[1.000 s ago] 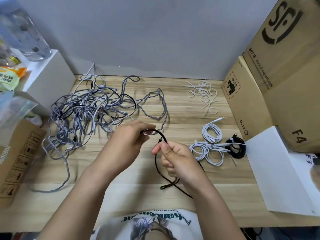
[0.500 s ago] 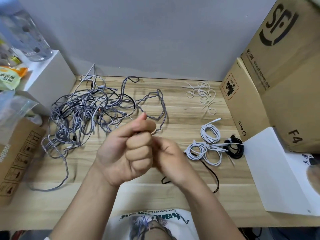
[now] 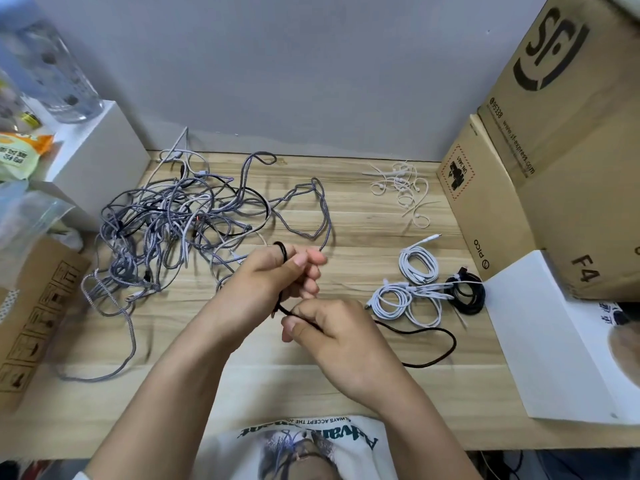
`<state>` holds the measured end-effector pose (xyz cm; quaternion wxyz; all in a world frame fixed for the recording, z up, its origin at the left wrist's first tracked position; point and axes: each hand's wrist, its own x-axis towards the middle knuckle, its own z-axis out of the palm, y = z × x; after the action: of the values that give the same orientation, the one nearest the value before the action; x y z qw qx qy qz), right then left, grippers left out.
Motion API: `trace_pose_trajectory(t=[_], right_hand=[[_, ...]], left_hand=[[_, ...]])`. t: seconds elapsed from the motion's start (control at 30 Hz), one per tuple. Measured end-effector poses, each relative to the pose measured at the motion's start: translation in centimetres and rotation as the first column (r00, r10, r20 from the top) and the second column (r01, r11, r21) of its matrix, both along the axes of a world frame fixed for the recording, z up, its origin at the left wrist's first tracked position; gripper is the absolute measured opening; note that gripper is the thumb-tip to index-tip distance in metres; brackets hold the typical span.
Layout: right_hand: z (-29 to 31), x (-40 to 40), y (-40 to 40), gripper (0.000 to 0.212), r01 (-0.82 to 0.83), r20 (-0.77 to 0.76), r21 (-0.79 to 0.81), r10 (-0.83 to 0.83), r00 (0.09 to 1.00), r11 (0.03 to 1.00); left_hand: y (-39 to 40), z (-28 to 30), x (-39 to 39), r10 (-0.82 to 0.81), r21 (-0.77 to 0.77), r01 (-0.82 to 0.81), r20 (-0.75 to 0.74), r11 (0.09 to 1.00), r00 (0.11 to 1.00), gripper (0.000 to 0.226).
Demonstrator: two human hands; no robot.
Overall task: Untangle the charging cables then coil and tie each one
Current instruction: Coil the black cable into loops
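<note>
Now both hands pinch thin black cable (image 3: 429, 355), looped.

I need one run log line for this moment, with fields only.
step: coiling black cable | left hand: holds loops | right hand: pinches cable | tied coils: right side | tangle: left, untouched

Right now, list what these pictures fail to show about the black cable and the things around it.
- Black cable: its turns inside the left hand are covered by fingers; the right hand hides the stretch it pinches.
- Gray tangle: strands overlap too much to count the cables.
- White ties: too small to count.
- Bottle: blurred, cut off by the top-left edge.
</note>
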<state>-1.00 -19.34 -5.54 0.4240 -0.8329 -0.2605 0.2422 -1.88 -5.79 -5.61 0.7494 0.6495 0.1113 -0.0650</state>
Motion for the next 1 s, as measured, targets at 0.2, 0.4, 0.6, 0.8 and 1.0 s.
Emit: trace_pose_trajectory(t=[0.2, 0.4, 0.6, 0.8, 1.0], right_hand=[[0.1, 0.0, -0.3, 0.028, 0.15, 0.035, 0.148, -0.157, 0.987, 0.978], [2.1, 0.6, -0.6, 0.027, 0.245, 0.2, 0.385, -0.339, 0.919, 0.89], [1.6, 0.6, 0.5, 0.025, 0.183, 0.046, 0.429, -0.224, 0.974, 0.885], [0.9, -0.4, 0.6, 0.033, 0.087, 0.072, 0.218, -0.105, 0.992, 0.972], [0.9, -0.6, 0.5, 0.043, 0.094, 0.21, 0.124, -0.119, 0.971, 0.988]], left_hand=[[1.0, 0.6, -0.8, -0.233, 0.2, 0.261, -0.154, 0.944, 0.96, 0.033], [1.7, 0.7, -1.7, -0.545, -0.2, 0.522, -0.084, 0.829, 0.834, 0.059], [2.0, 3.5, -1.1, -0.379, -0.83, 0.523, 0.428, 0.195, 0.821, 0.026], [1.5, 3.7, 0.2, 0.155, -0.71, -0.007, 0.144, 0.704, 0.977, 0.025], [-0.2, 2.0, -0.2, 0.075, 0.0, -0.076, 0.146, 0.997, 0.986, 0.033]])
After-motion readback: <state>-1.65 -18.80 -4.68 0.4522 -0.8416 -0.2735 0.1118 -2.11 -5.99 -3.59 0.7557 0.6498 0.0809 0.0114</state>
